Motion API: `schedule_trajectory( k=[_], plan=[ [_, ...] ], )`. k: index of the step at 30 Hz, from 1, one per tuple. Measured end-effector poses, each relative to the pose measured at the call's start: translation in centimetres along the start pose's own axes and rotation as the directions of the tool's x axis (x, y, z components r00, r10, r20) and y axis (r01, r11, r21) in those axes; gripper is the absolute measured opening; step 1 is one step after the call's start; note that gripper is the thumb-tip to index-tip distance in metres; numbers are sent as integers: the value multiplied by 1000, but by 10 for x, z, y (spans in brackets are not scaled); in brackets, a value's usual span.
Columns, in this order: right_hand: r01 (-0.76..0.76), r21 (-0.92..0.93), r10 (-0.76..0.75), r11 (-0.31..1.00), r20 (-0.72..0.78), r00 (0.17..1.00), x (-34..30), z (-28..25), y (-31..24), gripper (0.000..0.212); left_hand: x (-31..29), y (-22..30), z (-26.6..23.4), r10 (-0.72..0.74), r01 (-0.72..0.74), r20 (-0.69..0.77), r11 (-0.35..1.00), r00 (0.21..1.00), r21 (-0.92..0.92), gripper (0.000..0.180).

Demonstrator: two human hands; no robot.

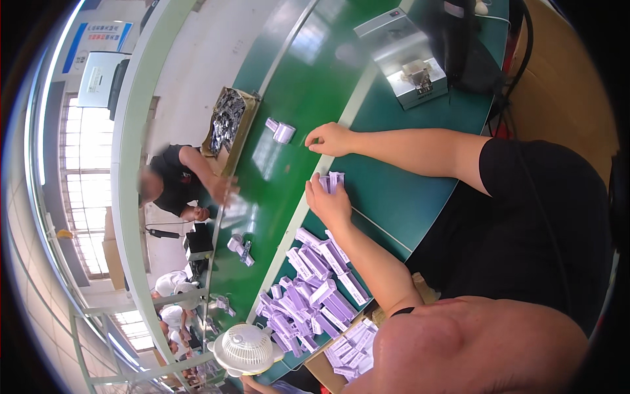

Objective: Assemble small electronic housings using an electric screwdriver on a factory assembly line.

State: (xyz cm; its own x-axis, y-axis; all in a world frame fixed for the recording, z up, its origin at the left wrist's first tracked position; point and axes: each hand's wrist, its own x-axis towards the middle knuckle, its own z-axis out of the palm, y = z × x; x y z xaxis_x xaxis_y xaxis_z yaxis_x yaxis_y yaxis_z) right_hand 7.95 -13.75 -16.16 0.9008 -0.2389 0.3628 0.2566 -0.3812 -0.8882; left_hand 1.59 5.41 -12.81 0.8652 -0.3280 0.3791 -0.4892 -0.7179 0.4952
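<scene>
My right hand (pixel 330 140) reaches over the near edge of the green conveyor belt, fingers loosely curled and apart, with nothing visible in them. Just beyond its fingertips, a lilac-and-white plastic part (pixel 283 132) lies on the belt. Closer to the heaped parts, my left hand (pixel 331 205) has its fingers around small lilac plastic pieces (pixel 336 180) at the belt's edge; its grip is partly hidden. Below that hand, many similar lilac plastic pieces (pixel 315 262) are heaped on the green worktable (pixel 387 197).
A clear-topped metal fixture (pixel 417 82) stands on the worktable. More parts (pixel 243 248) sit on the belt (pixel 262 217). Across it, a co-worker (pixel 180 180) is beside a box of dark parts (pixel 230 121). A white grilled dome (pixel 246 348) and a carton of lilac pieces (pixel 351 348) are lower down.
</scene>
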Motion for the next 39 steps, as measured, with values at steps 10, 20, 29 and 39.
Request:
schedule_trajectory(
  k=[10,20,29,39],
  plan=[
    [-1,46,0,999,14,1000,8,3,5,24,12,-8,-23,-384,383,-36,901,923,204,49],
    [40,-430,-263,902,-474,840,46,-12,-27,38,1,-20,-19,-187,167,58,954,981,249,51],
    [-649,-586,87,485,-706,703,81,-141,64,34,2,25,10,0,-2,21,995,1000,97,40],
    [-146,-537,-24,831,-298,954,-42,-80,-44,35,2,23,-16,-56,24,-133,973,990,-229,39]
  ],
)
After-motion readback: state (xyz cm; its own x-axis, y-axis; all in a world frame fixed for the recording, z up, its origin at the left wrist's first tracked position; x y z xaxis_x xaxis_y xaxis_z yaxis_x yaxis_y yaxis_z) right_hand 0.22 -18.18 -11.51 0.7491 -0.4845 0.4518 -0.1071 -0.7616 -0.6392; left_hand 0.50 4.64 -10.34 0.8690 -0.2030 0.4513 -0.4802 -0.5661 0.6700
